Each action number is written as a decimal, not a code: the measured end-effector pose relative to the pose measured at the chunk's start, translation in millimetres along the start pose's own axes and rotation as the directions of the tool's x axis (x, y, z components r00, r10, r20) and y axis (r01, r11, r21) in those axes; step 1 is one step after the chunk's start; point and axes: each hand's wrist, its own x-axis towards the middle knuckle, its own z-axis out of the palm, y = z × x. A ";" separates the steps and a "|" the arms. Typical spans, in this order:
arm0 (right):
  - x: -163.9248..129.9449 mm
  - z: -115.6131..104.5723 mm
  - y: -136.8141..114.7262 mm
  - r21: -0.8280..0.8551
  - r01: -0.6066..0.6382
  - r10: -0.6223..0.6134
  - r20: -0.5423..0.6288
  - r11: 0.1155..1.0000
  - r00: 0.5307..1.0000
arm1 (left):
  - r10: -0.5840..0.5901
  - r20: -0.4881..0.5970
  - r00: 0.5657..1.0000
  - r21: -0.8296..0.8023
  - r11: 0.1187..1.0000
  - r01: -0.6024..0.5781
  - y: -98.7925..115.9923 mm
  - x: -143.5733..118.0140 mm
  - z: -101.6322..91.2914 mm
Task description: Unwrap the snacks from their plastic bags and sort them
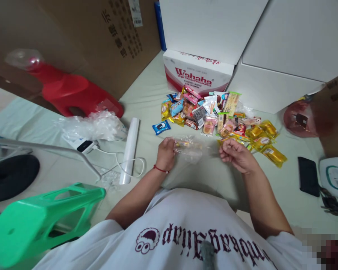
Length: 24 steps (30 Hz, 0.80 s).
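My left hand [166, 152], with a red cord at the wrist, is closed on one side of a crumpled clear plastic bag [193, 150]. Inside or just behind the film, near those fingers, something small and yellowish shows; I cannot tell which. Across from it, my right hand [238, 154] is pinched, and the thin film seems to stretch to its fingertips. Just beyond both hands lies a pile of wrapped snacks [210, 125]. A blue snack packet [161, 128] sits apart at its left, and yellow-wrapped snacks [261, 139] lie close to my right hand.
A Wahaha carton [197, 73] stands behind the snacks. To the left are a red bottle [79, 92], crumpled plastic [97, 125], a white roll [130, 150], a white cable [116, 159] and a green stool [42, 221]. At right lie a black phone [308, 176] and keys [335, 202].
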 end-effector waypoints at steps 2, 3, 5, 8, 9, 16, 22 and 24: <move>-0.2 -19.4 -10.7 -0.028 0.026 -0.027 -0.019 0.999 0.999 | -0.082 0.092 0.992 0.043 0.996 0.078 5.4 2.3 -6.5; 1.0 -29.1 -14.3 -0.038 0.059 -0.061 -0.043 0.998 0.997 | -0.128 0.148 0.981 0.058 0.991 0.121 8.0 2.9 -9.5; 5.0 -46.5 -16.4 -0.093 0.150 -0.163 -0.151 0.984 0.975 | -0.199 0.241 0.950 0.071 0.980 0.187 12.0 2.8 -14.1; 9.2 -54.6 -1.6 -0.266 0.238 -0.309 -0.270 0.934 0.912 | -0.213 0.289 0.933 0.007 0.975 0.220 13.6 -0.2 -14.4; 9.2 -49.4 8.6 -0.302 0.228 -0.307 -0.246 0.926 0.919 | -0.202 0.284 0.937 -0.035 0.975 0.220 13.0 -1.8 -12.5; 11.1 40.8 88.6 -0.167 -0.043 0.038 -0.031 0.985 0.999 | -0.174 0.311 0.934 -0.256 0.931 0.259 3.5 -11.3 2.2; 12.2 15.0 51.8 -0.228 0.027 -0.041 -0.055 0.973 0.998 | -0.178 0.303 0.936 -0.015 0.981 0.191 15.1 -4.5 -29.4; 6.5 -1.9 30.2 -0.265 0.076 -0.093 -0.055 0.961 0.994 | -0.191 0.305 0.933 0.113 0.980 0.163 20.4 -1.0 -42.4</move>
